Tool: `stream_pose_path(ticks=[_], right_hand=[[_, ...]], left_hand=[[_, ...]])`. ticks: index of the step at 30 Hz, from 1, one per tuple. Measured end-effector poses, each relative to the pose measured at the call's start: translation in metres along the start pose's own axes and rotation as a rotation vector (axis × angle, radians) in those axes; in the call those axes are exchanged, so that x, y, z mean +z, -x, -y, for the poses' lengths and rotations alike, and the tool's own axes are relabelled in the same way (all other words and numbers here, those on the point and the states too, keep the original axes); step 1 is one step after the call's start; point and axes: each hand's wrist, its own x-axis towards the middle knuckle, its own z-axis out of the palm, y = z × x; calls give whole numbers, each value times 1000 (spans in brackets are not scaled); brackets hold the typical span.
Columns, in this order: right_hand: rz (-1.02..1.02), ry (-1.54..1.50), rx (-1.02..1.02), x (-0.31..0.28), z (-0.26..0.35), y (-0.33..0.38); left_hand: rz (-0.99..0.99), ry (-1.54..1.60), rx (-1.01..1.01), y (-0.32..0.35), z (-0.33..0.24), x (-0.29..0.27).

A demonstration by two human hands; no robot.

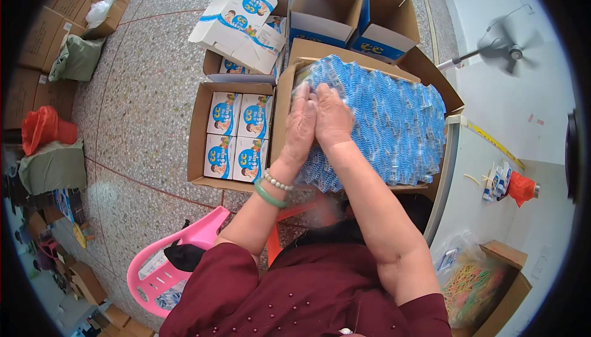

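A large carton in front of me is packed with rows of blue-and-white wavy-edged sachets, standing tightly side by side. My left hand lies along the left end of the rows, its fingers stretched out and pointing away from me. Close against it, my right hand presses down on the nearest sachets, its fingers bent over so that the tips are hidden. Whether any sachet is pinched between the two hands cannot be seen. Clear plastic shows by the left fingertips, inside the carton wall.
Left of the carton, an open box holds several small printed boxes. Flattened white packaging lies on another box beyond. Two open cartons stand at the back. A pink chair is at lower left; a fan spins at right.
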Motion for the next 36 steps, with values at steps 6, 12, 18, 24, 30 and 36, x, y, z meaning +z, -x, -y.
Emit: stream_pose_path(ticks=[6, 12, 18, 24, 30, 36], right_hand=[[197, -259, -81, -3, -28, 2], [-176, -495, -348, -24, -50, 27], [-69, -783, 154, -94, -134, 123], [-146, -892, 422, -111, -162, 184], [-194, -961, 423, -125, -171, 205], [-209, -1010, 400, -133, -192, 248]], left_hand=[[-7, -433, -324, -7, -17, 15], [-50, -543, 198, 1, 18, -5], [-144, -560, 76, -11, -32, 0], [113, -1367, 356, -25, -35, 56], [152, -1540, 207, -58, 13, 48], [85, -1453, 291, -59, 4, 47]])
